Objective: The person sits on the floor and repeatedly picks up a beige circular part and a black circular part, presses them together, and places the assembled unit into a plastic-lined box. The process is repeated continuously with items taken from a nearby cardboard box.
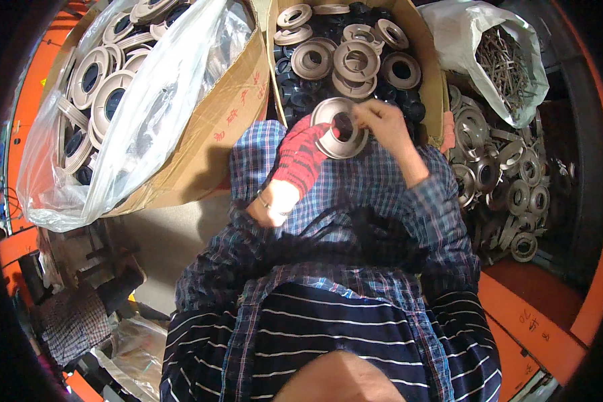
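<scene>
In my left hand (305,151), which wears a red and black glove, a round beige flanged ring (346,149) is gripped by its left side, tilted above my lap. Dark colour shows in its centre hole. My bare right hand (384,124) is at the ring's upper right edge, with thumb and fingers pinched together. Whatever may be between those fingertips is too small to tell. Just beyond both hands stands an open cardboard box (434,74) with several similar beige rings (356,61) and black round parts (295,90) inside.
At the left, a cardboard box (201,124) lined with a clear plastic bag (141,127) holds several beige rings with black centres. A white bag (449,40) of thin brownish strips (499,67) sits at the right, above a heap of loose rings (516,194). Orange frame bars (536,315) flank me.
</scene>
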Action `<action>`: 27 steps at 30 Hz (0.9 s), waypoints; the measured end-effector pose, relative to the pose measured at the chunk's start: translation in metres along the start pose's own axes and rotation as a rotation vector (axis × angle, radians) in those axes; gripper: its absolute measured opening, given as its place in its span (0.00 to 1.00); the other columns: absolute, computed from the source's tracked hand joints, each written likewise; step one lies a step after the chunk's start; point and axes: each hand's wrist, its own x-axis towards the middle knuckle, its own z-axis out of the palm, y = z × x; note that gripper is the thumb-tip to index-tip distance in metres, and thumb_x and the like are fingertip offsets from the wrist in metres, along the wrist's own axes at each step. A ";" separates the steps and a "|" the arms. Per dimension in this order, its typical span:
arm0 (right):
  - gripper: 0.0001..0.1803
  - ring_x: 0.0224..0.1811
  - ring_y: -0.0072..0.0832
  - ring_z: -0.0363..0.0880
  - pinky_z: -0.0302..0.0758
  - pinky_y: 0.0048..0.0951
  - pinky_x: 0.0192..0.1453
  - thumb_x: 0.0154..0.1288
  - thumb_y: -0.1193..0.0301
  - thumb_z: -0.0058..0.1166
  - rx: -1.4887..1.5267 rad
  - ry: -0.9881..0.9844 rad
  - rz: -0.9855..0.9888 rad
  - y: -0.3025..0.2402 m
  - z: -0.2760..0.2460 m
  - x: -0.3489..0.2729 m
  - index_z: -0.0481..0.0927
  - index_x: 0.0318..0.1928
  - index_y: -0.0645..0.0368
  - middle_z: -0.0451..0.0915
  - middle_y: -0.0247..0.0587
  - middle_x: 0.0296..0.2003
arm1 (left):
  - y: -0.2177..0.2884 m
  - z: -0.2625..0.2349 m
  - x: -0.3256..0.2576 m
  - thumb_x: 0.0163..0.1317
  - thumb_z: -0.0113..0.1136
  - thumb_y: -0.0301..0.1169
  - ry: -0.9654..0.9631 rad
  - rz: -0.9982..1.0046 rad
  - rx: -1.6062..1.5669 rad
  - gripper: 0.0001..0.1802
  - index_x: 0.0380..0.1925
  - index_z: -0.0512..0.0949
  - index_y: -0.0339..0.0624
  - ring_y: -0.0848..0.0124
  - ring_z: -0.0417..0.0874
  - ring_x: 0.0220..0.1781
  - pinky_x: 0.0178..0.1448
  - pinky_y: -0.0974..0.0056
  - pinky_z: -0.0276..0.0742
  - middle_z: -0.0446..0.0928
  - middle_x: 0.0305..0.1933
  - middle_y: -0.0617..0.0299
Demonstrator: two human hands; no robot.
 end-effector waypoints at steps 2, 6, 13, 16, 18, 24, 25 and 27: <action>0.20 0.51 0.38 0.82 0.77 0.36 0.55 0.61 0.68 0.65 -0.562 -0.046 -0.002 0.039 -0.015 0.027 0.80 0.54 0.57 0.82 0.46 0.49 | 0.014 0.002 -0.014 0.69 0.57 0.23 -0.024 -0.130 -0.177 0.20 0.60 0.74 0.38 0.64 0.82 0.55 0.61 0.59 0.79 0.78 0.58 0.53; 0.21 0.59 0.43 0.75 0.73 0.46 0.59 0.66 0.70 0.56 -1.361 -0.393 0.038 0.111 -0.002 0.038 0.75 0.60 0.50 0.74 0.40 0.57 | 0.036 0.011 -0.035 0.68 0.57 0.21 -0.135 -0.075 -0.227 0.22 0.61 0.70 0.37 0.63 0.83 0.52 0.60 0.54 0.81 0.79 0.53 0.53; 0.13 0.44 0.48 0.85 0.82 0.47 0.47 0.69 0.72 0.51 -0.940 0.040 -0.028 0.067 -0.011 0.038 0.76 0.52 0.60 0.83 0.54 0.41 | 0.069 0.007 -0.058 0.69 0.56 0.25 -0.012 -0.092 -0.161 0.20 0.61 0.72 0.39 0.61 0.84 0.54 0.61 0.55 0.81 0.81 0.53 0.54; 0.13 0.38 0.44 0.84 0.79 0.39 0.42 0.73 0.71 0.51 -0.318 0.219 -0.042 0.008 -0.019 0.012 0.74 0.54 0.60 0.83 0.53 0.38 | 0.070 0.009 -0.065 0.68 0.59 0.25 -0.023 -0.043 -0.230 0.22 0.61 0.72 0.38 0.66 0.84 0.54 0.59 0.61 0.81 0.81 0.54 0.56; 0.13 0.32 0.31 0.81 0.77 0.30 0.39 0.72 0.75 0.52 -0.163 0.204 -0.279 -0.024 -0.005 -0.019 0.75 0.55 0.60 0.80 0.48 0.31 | 0.065 0.015 -0.069 0.68 0.59 0.23 -0.087 -0.083 -0.245 0.22 0.61 0.72 0.37 0.66 0.84 0.55 0.59 0.63 0.81 0.81 0.55 0.56; 0.20 0.49 0.49 0.83 0.79 0.38 0.51 0.69 0.72 0.56 -0.338 0.026 -0.346 -0.087 0.025 -0.076 0.74 0.59 0.63 0.80 0.56 0.48 | 0.057 0.020 -0.091 0.68 0.61 0.23 -0.243 0.238 0.243 0.25 0.64 0.72 0.35 0.74 0.80 0.56 0.58 0.68 0.79 0.80 0.58 0.59; 0.23 0.49 0.51 0.82 0.80 0.40 0.51 0.68 0.67 0.58 -0.298 -0.015 -0.346 -0.094 0.023 -0.082 0.73 0.61 0.63 0.80 0.57 0.48 | 0.059 0.018 -0.095 0.67 0.61 0.23 -0.249 0.319 0.417 0.25 0.64 0.72 0.35 0.74 0.79 0.57 0.58 0.68 0.79 0.79 0.58 0.60; 0.39 0.49 0.52 0.83 0.82 0.41 0.51 0.63 0.49 0.62 -0.398 -0.051 -0.363 -0.104 0.019 -0.090 0.70 0.64 0.64 0.81 0.59 0.49 | 0.064 0.015 -0.102 0.67 0.62 0.23 -0.284 0.433 0.647 0.25 0.64 0.72 0.35 0.74 0.79 0.57 0.58 0.68 0.79 0.79 0.58 0.60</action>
